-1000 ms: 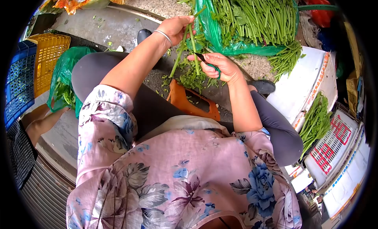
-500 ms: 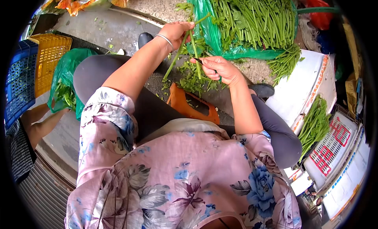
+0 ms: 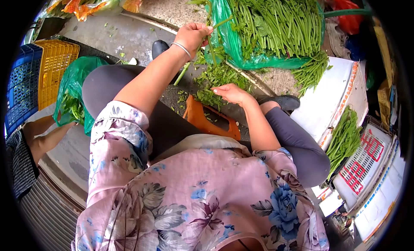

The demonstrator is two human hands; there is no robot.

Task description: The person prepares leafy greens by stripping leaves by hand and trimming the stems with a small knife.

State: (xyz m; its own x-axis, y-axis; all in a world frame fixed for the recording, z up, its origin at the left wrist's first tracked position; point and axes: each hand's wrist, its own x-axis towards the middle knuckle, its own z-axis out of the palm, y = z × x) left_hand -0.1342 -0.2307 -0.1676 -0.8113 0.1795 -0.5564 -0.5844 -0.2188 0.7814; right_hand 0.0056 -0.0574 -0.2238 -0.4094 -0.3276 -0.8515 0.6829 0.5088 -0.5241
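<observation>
My left hand (image 3: 195, 39), with a silvery bangle at its wrist, is closed around a few green celery stalks (image 3: 222, 22). Below it, my right hand (image 3: 233, 94) is apart from the stalks, its thumb and fingers pinched together. What sits in that pinch, if anything, I cannot make out. Beside its fingertips lies a heap of trimmed celery leaves (image 3: 211, 80) on the ground. A large bunch of celery (image 3: 276, 24) rests in an open green plastic bag (image 3: 254, 60) just beyond my hands.
An orange plastic piece (image 3: 207, 121) stands between my legs. To the left are a yellow crate (image 3: 58, 70), a blue crate (image 3: 21, 85), a green bag (image 3: 73, 89) and a person's legs (image 3: 43, 136). White boxes (image 3: 325, 95) and more celery (image 3: 345, 136) stand on the right.
My right hand has moved down and away from the stalks, toward the leaf heap; a small dark item seen in it earlier no longer shows clearly. My left hand keeps its hold.
</observation>
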